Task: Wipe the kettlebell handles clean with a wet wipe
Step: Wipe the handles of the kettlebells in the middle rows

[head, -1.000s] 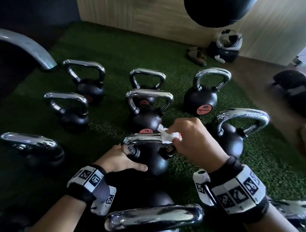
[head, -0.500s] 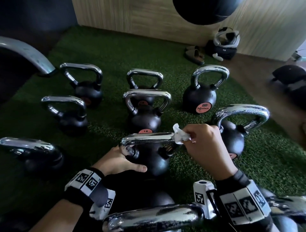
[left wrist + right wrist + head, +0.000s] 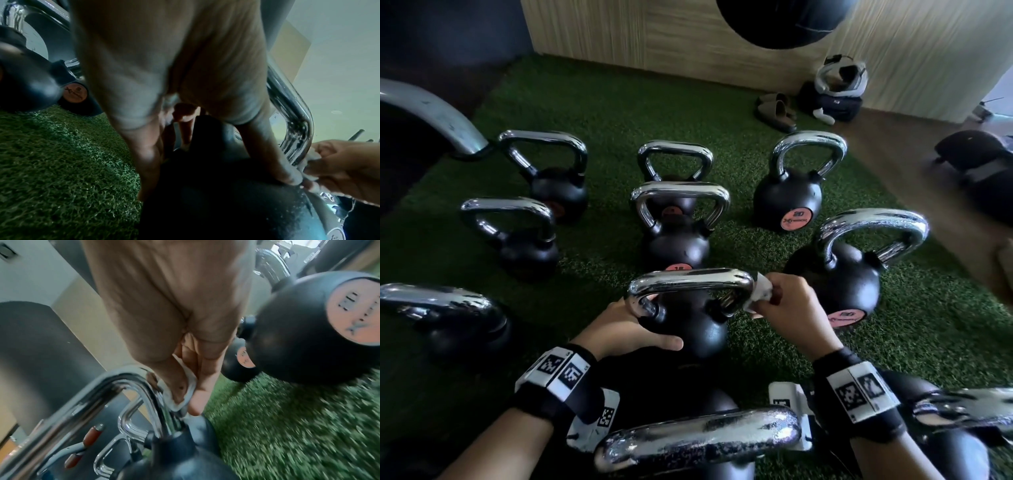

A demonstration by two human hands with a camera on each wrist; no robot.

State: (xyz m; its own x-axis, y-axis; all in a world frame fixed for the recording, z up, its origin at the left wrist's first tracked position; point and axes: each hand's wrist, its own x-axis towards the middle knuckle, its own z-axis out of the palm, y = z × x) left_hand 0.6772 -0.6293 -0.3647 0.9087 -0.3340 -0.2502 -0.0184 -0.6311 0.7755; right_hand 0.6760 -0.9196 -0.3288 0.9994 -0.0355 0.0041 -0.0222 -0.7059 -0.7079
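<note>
A black kettlebell (image 3: 688, 329) with a chrome handle (image 3: 688, 279) stands on the green turf in front of me. My left hand (image 3: 626, 329) grips the ball's left side, thumb laid across its front; the left wrist view shows the fingers spread over the ball (image 3: 226, 203). My right hand (image 3: 787, 308) pinches a crumpled white wet wipe (image 3: 760, 293) against the handle's right bend. In the right wrist view the wipe (image 3: 189, 386) is wrapped round the thumb and pressed on the chrome handle (image 3: 152, 394) just above the ball.
Several more chrome-handled kettlebells stand around: one behind (image 3: 678, 233), a large one at right (image 3: 852, 274), one closest to me (image 3: 698, 438). Sandals (image 3: 777, 111) and a bag (image 3: 835, 99) lie by the wooden wall. Wood floor runs along the right.
My right hand has slid the wipe rightward along the handle's top bar and down onto its right bend. The left hand has kept its hold on the ball.
</note>
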